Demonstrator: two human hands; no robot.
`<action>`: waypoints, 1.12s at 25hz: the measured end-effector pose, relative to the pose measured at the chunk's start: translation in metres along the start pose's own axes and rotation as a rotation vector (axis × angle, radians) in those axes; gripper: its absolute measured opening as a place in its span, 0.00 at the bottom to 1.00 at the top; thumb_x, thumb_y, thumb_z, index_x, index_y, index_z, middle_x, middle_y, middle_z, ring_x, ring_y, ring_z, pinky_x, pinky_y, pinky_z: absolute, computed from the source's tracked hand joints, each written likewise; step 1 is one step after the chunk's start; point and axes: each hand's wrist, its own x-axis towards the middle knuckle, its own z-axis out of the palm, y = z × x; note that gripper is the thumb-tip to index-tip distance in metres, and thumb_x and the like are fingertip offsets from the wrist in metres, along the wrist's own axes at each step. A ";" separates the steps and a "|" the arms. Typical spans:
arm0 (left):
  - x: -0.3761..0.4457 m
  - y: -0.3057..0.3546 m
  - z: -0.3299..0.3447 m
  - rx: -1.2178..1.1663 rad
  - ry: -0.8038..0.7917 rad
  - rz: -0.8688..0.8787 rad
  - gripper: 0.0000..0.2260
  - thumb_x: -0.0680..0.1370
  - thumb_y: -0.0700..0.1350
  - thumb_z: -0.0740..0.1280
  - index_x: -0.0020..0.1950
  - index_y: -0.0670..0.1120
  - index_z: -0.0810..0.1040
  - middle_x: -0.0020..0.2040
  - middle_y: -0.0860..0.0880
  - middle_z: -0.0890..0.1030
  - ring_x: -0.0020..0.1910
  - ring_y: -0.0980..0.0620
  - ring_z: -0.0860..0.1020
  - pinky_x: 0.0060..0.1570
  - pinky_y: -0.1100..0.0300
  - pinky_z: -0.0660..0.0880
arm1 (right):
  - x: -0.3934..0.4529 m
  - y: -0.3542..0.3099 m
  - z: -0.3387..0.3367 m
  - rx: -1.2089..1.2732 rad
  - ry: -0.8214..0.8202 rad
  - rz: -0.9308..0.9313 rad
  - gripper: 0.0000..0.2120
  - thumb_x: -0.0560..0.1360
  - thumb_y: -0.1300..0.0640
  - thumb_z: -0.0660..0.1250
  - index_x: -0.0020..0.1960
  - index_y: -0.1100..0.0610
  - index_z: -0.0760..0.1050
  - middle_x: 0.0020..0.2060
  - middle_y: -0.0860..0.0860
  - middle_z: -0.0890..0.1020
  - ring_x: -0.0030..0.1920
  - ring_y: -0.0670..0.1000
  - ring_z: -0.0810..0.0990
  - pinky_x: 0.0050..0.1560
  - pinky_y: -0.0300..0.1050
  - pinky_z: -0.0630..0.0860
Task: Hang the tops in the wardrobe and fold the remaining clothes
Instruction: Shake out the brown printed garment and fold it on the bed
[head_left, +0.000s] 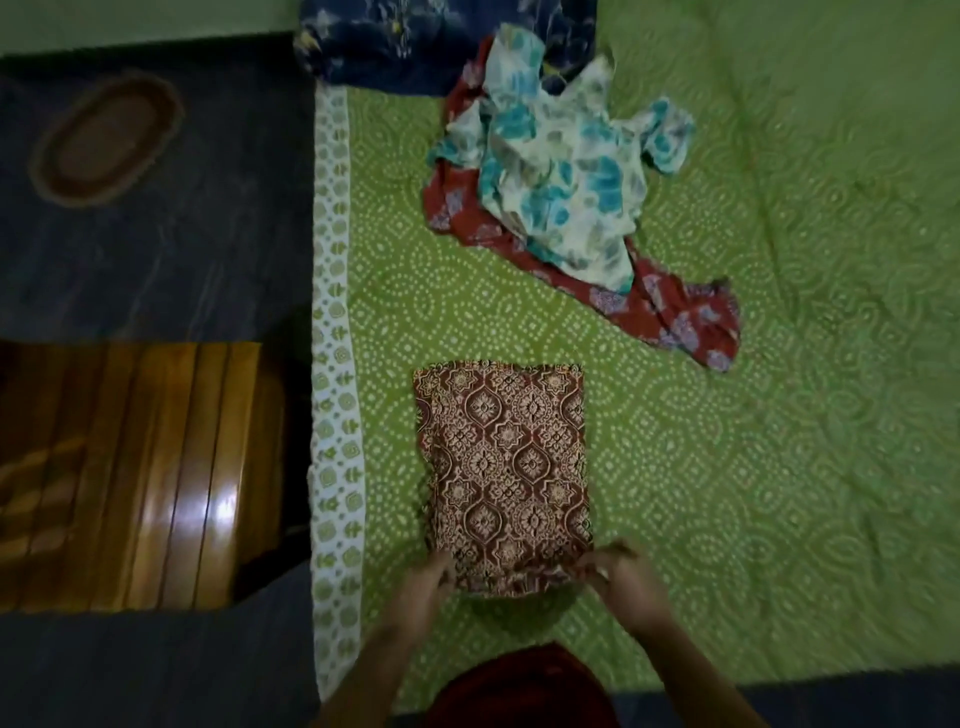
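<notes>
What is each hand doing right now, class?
Left hand: fingers grip the near edge of the folded patterned cloth.
Right hand: fingers pinch the same near edge.

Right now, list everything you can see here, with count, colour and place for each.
folded cloth: one, maroon with cream pattern, near end of bed
white top: one, white with teal flowers, crumpled, far part of bed
red garment: one, red floral, under the white top
navy garment: one, dark blue print, far edge
bedsheet: one, green, dotted, white border at left
oval mat: one, brown, floor at left
wooden furniture: one, glossy brown, left
hands: left and right, gripping the folded cloth's near edge
</notes>
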 end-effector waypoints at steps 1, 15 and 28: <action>0.009 0.002 -0.012 -0.020 -0.013 0.010 0.09 0.79 0.39 0.63 0.47 0.54 0.75 0.45 0.56 0.77 0.45 0.59 0.75 0.40 0.72 0.67 | 0.008 -0.006 -0.013 0.066 0.070 -0.011 0.06 0.73 0.54 0.72 0.49 0.50 0.83 0.46 0.45 0.81 0.47 0.43 0.77 0.49 0.37 0.69; 0.191 0.055 -0.137 -0.109 0.337 -0.113 0.16 0.79 0.51 0.63 0.64 0.45 0.73 0.63 0.46 0.75 0.62 0.46 0.73 0.58 0.53 0.71 | 0.183 -0.062 -0.134 0.517 0.301 0.266 0.18 0.74 0.54 0.71 0.60 0.60 0.74 0.52 0.51 0.79 0.51 0.49 0.77 0.46 0.36 0.71; 0.195 0.068 -0.063 0.654 0.098 0.080 0.38 0.72 0.73 0.38 0.72 0.57 0.24 0.72 0.50 0.23 0.71 0.45 0.26 0.71 0.43 0.31 | 0.163 -0.049 -0.086 0.868 0.132 0.284 0.31 0.62 0.41 0.77 0.58 0.57 0.77 0.53 0.53 0.83 0.51 0.52 0.82 0.52 0.51 0.80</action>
